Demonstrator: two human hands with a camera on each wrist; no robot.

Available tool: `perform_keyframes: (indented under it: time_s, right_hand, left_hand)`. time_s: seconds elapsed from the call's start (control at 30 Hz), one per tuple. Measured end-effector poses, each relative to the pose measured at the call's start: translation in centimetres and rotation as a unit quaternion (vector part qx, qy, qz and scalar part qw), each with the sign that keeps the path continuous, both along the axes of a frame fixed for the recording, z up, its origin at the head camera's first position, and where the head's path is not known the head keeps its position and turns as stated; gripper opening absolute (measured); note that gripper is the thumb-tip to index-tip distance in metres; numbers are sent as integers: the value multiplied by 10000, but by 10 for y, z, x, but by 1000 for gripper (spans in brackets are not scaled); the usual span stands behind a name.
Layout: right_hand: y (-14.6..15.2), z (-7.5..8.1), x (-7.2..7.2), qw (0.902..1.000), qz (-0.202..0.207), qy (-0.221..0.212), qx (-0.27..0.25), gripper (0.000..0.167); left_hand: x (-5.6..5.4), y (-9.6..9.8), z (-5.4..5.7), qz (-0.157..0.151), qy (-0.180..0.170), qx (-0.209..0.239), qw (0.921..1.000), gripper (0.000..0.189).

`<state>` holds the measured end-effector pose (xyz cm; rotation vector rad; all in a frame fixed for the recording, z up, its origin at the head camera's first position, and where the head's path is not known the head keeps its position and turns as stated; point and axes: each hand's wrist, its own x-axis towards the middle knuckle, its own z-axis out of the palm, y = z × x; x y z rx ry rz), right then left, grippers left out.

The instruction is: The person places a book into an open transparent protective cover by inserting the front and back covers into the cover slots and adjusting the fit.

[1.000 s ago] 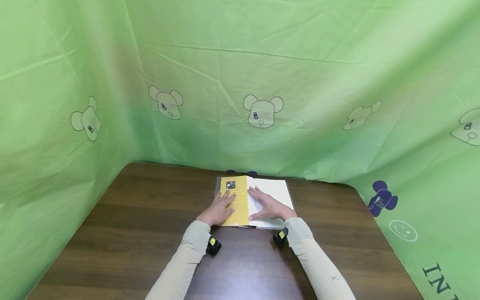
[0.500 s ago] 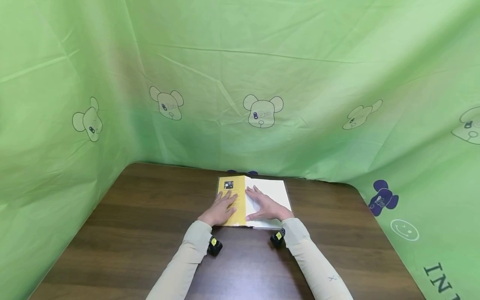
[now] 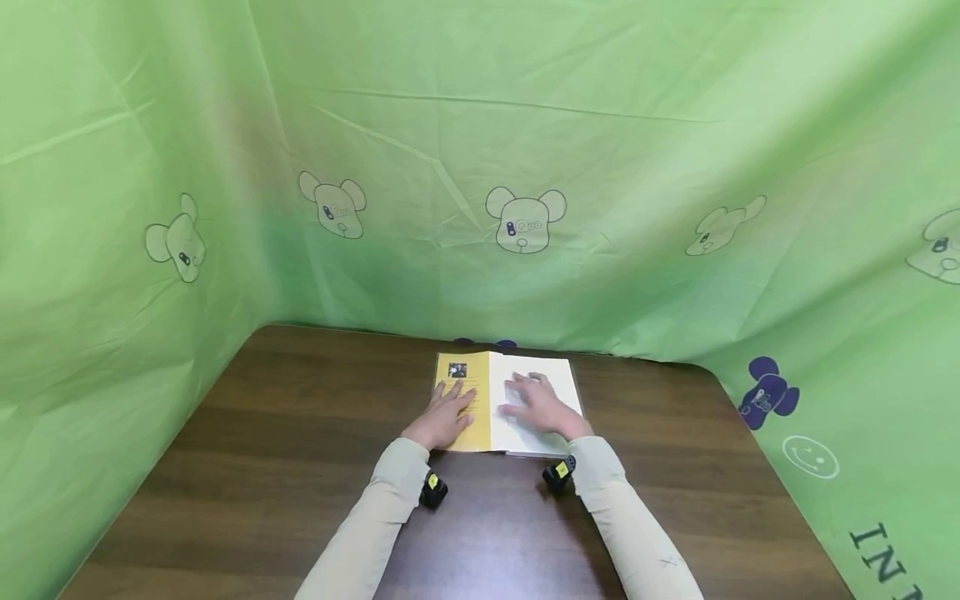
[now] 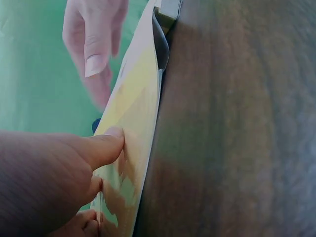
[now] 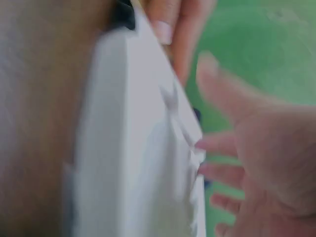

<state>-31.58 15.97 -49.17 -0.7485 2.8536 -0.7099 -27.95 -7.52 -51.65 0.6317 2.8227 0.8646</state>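
Note:
An open book (image 3: 551, 371) lies near the far edge of the table, with a yellow flap (image 3: 472, 367) on its left and white pages on its right. The flap carries a small photo (image 3: 457, 370) and lines of print. My left hand (image 3: 444, 417) rests on the yellow flap with fingers spread, its thumb toward the book's middle. Over the white page is my right hand (image 3: 542, 406), fingers extended and slightly bent. In the right wrist view its fingertips (image 5: 205, 144) are right at the white page. The left wrist view shows the book's lower edge bowing up near the spine.
The brown wooden table (image 3: 300, 467) surrounds the book. A green curtain (image 3: 420, 292) printed with bear heads hangs behind it and at both sides. A small black device (image 3: 432, 490) sits on the left wrist, another device (image 3: 558, 473) on the right.
My right hand has shifted away from the fold, a little right over the white page, its thumb drawn in. The book slid slightly left earlier. My left hand stays on the flap.

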Motion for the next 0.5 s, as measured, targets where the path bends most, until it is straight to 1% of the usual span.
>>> perform_keyframes:
  time_s: [0.07, 0.1, 0.17, 0.23, 0.33, 0.5]
  right_hand:
    - [12, 2, -2, 9983, -575, 71, -70, 56]
    - [17, 3, -3, 9959, -897, 61, -92, 53]
    - [28, 5, -3, 9881, -1534, -59, -71, 57]
    - [35, 7, -2, 9788, -2029, -257, -24, 62]
    - [39, 10, -1, 9686, -2428, -529, 62, 72]
    - [45, 10, -1, 9587, -2711, -860, 53, 73]
  left_hand:
    - [0, 1, 2, -33, -18, -4, 10000, 51]
    - [0, 2, 2, -48, -21, -20, 10000, 51]
    - [-1, 3, 3, -66, -26, -57, 10000, 52]
    - [-1, 4, 4, -25, -52, -34, 10000, 51]
    - [0, 4, 5, 52, -86, 21, 9999, 51]
    - [2, 5, 6, 121, -34, 103, 9999, 50]
